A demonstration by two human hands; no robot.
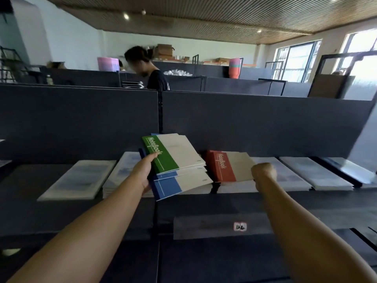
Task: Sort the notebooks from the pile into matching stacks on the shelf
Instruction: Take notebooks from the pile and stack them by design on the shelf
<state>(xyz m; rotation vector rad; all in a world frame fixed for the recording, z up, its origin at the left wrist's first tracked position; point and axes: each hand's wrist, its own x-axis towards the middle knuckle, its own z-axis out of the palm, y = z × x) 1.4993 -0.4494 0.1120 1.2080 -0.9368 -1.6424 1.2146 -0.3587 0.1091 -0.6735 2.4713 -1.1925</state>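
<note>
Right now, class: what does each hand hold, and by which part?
The left hand grips a fanned pile of notebooks by its spine edge, green one on top. The right hand pinches the red notebook at its near right corner.

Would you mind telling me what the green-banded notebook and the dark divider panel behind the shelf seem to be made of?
Green-banded notebook: likely paper with a matte card cover; thin, printed, no glare. Dark divider panel: possibly fabric-covered board; flat, dull, glare-free, though blur leaves this uncertain.
</note>
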